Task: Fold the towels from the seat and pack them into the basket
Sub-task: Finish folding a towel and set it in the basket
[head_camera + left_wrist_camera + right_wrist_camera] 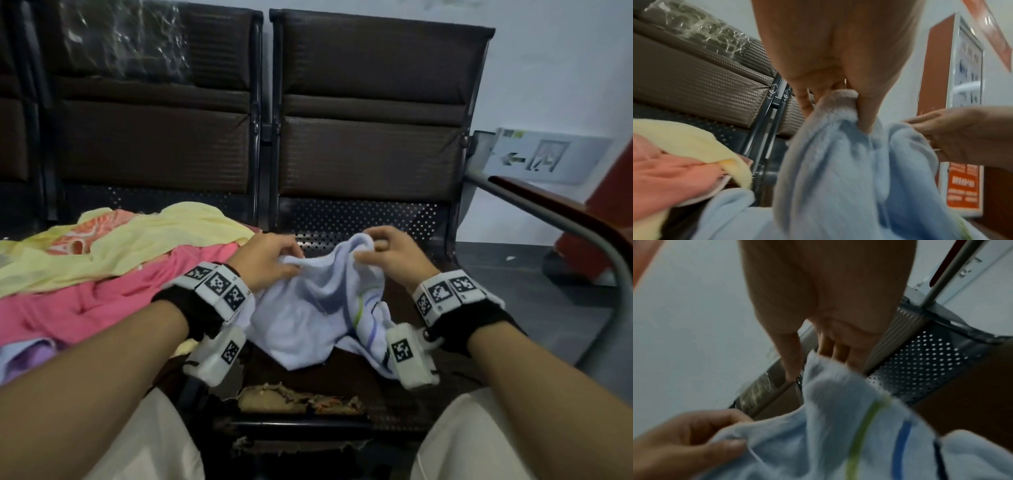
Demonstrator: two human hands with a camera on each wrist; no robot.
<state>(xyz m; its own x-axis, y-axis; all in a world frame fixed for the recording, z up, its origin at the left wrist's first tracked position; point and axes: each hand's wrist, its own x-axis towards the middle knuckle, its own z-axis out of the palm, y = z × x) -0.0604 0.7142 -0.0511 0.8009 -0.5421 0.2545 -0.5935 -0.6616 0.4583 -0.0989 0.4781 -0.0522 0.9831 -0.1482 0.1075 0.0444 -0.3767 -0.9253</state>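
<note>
A light blue towel point(318, 308) with green and blue stripes hangs bunched above the brown seat point(342, 380), held up by both hands. My left hand point(270, 260) pinches its upper edge on the left; in the left wrist view the thumb and fingers clamp a fold of the blue towel point(838, 146). My right hand point(383, 250) pinches the edge on the right, close to the left hand; the right wrist view shows the striped towel point(859, 426) under its fingers. A heap of yellow point(137, 240) and pink towels point(102, 301) lies on the seat to the left. No basket is in view.
Brown padded seat backs point(370, 102) stand behind. The seat's front edge is torn, with foam showing point(294, 401). A grey and red armrest point(565, 219) curves along the right. My knees in light trousers point(479, 442) are at the bottom.
</note>
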